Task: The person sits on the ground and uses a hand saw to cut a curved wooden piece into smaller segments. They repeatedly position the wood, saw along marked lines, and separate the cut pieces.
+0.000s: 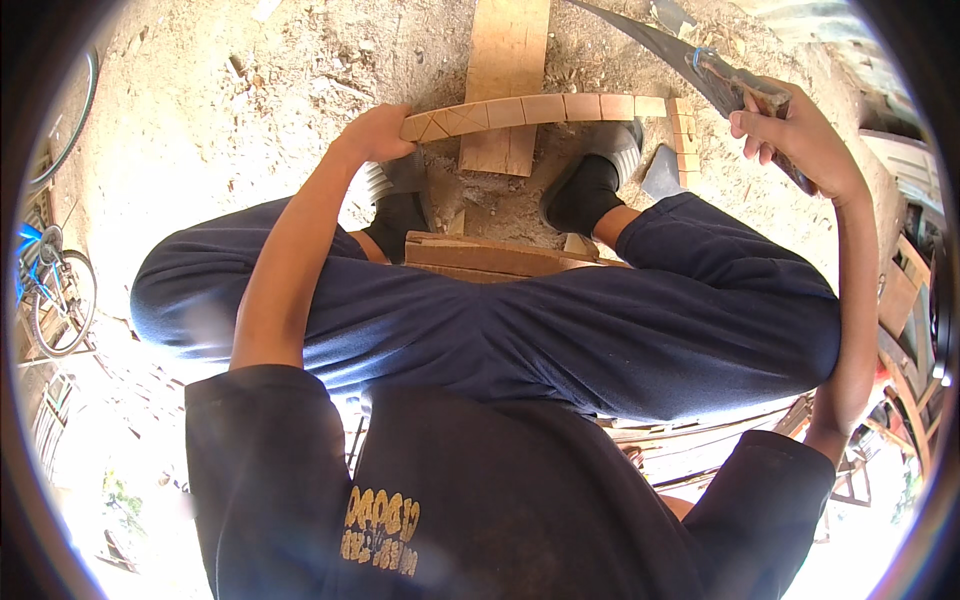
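Note:
My left hand [376,133] grips the left end of a long narrow wooden strip [495,113] marked crosswise with dark lines; its middle lies across an upright-running plank [505,40]. My right hand [795,140] holds a handsaw by its worn handle, bound with blue cord; its dark blade [655,40] points up and left, above the strip's right end. Beside that end is a short column of small wooden pieces [685,140], with a grey flat triangular piece [660,175] at its left.
I sit with knees spread, my dark-shod feet [585,190] either side of the plank. A low wooden board [490,255] is between my legs. A blue bicycle [50,280] and another wheel [85,115] are at left. Scrap wood [900,290] and pale corrugated sheeting [810,25] line the right.

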A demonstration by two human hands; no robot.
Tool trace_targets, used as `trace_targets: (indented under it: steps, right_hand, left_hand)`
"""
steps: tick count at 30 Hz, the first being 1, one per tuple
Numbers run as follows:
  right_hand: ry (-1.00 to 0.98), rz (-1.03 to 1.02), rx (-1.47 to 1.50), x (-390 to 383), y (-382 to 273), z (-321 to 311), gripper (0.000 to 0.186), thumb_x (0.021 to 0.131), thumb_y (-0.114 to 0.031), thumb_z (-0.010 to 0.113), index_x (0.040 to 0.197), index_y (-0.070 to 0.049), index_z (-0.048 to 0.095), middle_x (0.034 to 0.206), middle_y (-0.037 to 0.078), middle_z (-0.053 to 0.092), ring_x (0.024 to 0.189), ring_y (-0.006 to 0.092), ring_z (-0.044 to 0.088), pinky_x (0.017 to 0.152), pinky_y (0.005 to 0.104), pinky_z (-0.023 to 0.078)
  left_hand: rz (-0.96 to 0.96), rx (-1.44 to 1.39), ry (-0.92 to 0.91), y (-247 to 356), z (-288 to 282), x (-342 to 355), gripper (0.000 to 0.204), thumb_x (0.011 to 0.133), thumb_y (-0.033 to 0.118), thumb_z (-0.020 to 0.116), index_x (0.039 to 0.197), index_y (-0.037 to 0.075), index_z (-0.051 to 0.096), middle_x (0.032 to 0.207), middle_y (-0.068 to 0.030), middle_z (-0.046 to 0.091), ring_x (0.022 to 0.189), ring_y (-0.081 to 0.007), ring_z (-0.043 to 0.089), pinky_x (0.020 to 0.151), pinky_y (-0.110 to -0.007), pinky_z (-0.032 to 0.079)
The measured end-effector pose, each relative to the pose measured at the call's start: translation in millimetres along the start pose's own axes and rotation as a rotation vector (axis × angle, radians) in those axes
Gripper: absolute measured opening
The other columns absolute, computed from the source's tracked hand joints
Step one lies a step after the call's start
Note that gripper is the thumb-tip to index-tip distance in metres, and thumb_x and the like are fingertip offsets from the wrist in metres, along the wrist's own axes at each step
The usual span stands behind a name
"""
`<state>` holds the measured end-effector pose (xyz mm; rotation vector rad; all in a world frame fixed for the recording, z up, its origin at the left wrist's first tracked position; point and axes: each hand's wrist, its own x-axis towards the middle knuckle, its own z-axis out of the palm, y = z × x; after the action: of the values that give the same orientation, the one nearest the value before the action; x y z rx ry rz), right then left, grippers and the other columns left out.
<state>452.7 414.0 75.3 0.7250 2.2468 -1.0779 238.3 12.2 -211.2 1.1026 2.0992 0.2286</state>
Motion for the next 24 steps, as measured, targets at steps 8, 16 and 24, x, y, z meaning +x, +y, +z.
trace_targets:
  steps: [8, 16, 24]
  right_hand:
    - [0.011, -0.016, -0.009, -1.2, -2.7, 0.8, 0.028, 0.087, -0.026, 0.071, 0.094, -0.001, 0.06, 0.084, 0.008, 0.066, 0.068, 0.0134, 0.065, 0.059, 0.0266, 0.051]
    - [-0.012, -0.004, -0.015, -0.2, -3.1, -0.2, 0.025, 0.089, -0.025, 0.072, 0.091, -0.006, 0.056, 0.083, 0.004, 0.063, 0.068, 0.0107, 0.063, 0.06, 0.0251, 0.05]
    - [-0.006, -0.015, -0.027, -0.4, -2.9, -0.2, 0.027, 0.088, -0.026, 0.071, 0.092, -0.004, 0.057, 0.084, 0.005, 0.064, 0.068, 0.0123, 0.064, 0.06, 0.026, 0.05]
  left_hand:
    - [0.01, -0.021, -0.005, 1.5, -1.9, -0.5, 0.04, 0.072, 0.023, 0.072, 0.101, -0.003, 0.063, 0.095, -0.0269, 0.07, 0.098, -0.0436, 0.067, 0.085, -0.049, 0.053]
    - [0.021, 0.004, 0.005, 1.2, -2.5, -1.0, 0.041, 0.072, 0.024, 0.072, 0.101, -0.003, 0.063, 0.094, -0.0269, 0.07, 0.096, -0.0436, 0.067, 0.085, -0.049, 0.053]
    - [0.01, 0.013, -0.005, 3.1, -4.4, -0.9, 0.041, 0.073, 0.026, 0.073, 0.102, -0.002, 0.063, 0.095, -0.0264, 0.07, 0.096, -0.0435, 0.067, 0.085, -0.049, 0.053]
